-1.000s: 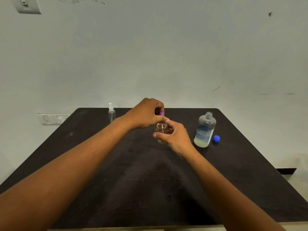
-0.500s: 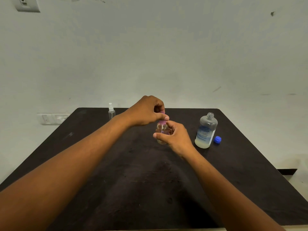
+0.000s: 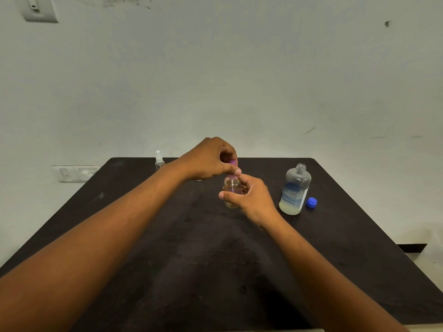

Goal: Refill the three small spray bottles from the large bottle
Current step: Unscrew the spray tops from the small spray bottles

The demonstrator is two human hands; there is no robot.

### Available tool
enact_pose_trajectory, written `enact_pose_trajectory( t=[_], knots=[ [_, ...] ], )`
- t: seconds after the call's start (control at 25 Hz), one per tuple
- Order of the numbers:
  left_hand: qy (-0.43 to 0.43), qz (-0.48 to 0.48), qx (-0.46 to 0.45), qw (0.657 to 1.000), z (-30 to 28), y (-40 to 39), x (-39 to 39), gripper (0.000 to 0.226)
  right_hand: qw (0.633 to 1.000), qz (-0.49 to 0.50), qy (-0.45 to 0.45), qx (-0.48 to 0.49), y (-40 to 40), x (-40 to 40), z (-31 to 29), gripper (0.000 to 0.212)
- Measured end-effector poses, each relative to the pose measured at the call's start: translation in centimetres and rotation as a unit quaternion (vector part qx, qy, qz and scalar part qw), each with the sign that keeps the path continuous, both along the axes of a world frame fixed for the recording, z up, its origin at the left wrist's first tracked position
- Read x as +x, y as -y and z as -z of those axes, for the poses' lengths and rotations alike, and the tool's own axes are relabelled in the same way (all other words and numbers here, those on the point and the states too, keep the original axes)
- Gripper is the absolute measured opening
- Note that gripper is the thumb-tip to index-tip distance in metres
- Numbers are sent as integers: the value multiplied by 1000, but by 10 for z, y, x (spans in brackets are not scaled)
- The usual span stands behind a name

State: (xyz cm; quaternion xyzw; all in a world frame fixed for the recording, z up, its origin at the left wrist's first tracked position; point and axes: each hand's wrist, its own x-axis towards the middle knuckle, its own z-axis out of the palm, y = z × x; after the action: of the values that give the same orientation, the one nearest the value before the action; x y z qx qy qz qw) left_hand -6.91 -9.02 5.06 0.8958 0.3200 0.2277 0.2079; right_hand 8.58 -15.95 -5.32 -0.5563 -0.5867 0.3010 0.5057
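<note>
Risen slightly, left hand [image 3: 211,159] pinches pink sprayer top [image 3: 232,169]; right hand [image 3: 254,196] grips small bottle [image 3: 231,191].

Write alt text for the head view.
Over a dark table, the right hand holds a small spray bottle while the left hand pinches its pink top. The uncapped large bottle stands right, beside its blue cap.

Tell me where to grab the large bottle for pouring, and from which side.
Probably best: wrap the large bottle around its labelled body from its right, the side nearer the right hand. It stands upright with its neck open; the blue cap lies beside its base, so come in above that.
</note>
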Motion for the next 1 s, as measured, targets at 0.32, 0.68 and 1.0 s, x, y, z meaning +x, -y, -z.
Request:
enact_pose_trajectory(
  t=[0.32, 0.68, 1.0],
  knots=[
    [-28, 49, -20, 998, -3, 0, -6, 35, 1000, -2, -17, -1, 1, 2, -2, 33],
    [-20, -12, 28, 999, -5, 1, -5, 9, 1000, 8, 13, -15, 1, -2, 1, 37],
    [50, -82, 36, 995, -21, -11, -27, 27, 997, 30, 42, -50, -8, 9, 9, 51]
  ],
)
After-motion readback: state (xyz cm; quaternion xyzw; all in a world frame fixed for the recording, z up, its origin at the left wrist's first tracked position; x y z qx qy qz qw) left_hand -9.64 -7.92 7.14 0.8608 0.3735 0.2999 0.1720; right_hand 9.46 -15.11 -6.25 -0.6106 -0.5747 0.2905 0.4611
